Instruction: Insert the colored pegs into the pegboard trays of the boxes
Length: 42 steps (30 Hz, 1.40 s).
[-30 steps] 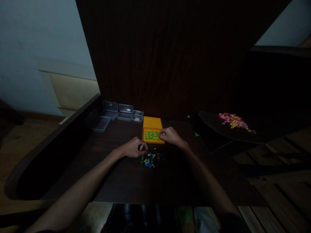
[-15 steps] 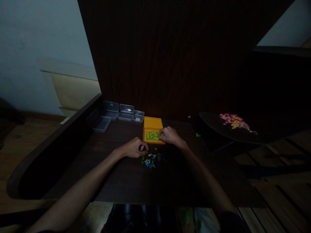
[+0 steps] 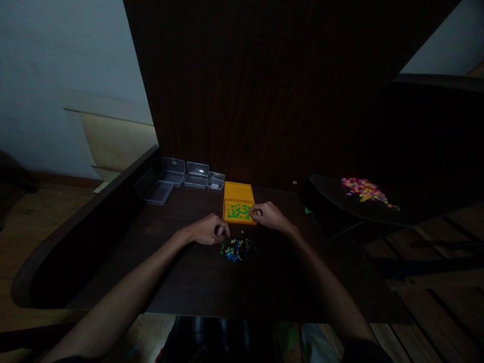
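Observation:
A yellow hinged box (image 3: 238, 190) lies open on the dark tabletop, with many small green pieces (image 3: 235, 214) spread over its lower half. At the right side of that half, my right hand (image 3: 271, 217) is closed in a pinch at the edge of the green pieces. Anything between those fingertips is too small to make out. My left hand (image 3: 207, 229) rests in front of the box's left corner, fingers curled together beside a loose pile of small blue, green, yellow and white pieces (image 3: 235, 250). Whatever it may hold is hidden.
Clear plastic boxes with open lids (image 3: 195, 179) stand along the back left, near a shallow clear tray (image 3: 159, 193). A pile of pink, purple and yellow pieces (image 3: 365, 189) lies on a dark ledge (image 3: 328, 189) at right. A raised side panel (image 3: 91, 217) borders the left.
My right hand has drawn slightly right and down, from over the green pieces to the box's right edge. My left hand has hardly moved.

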Each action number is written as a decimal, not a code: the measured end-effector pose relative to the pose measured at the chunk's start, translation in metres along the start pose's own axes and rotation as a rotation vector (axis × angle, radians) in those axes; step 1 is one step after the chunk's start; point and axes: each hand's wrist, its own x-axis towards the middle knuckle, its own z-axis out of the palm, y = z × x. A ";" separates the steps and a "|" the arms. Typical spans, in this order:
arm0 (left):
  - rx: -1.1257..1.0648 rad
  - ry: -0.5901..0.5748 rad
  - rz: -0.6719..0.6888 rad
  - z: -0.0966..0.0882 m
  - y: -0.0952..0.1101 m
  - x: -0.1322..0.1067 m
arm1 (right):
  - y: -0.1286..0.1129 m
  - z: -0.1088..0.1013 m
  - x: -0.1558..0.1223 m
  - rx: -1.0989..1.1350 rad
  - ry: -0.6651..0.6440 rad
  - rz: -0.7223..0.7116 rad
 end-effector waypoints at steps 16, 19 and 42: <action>-0.053 -0.151 0.008 -0.007 -0.004 -0.004 | -0.049 0.024 -0.038 0.211 -0.124 -0.414; -0.052 -0.130 0.008 -0.007 -0.004 -0.004 | -0.051 0.028 -0.036 0.241 -0.131 -0.457; -0.050 -0.075 -0.030 -0.008 -0.006 -0.004 | -0.032 0.022 -0.048 0.190 -0.124 -0.341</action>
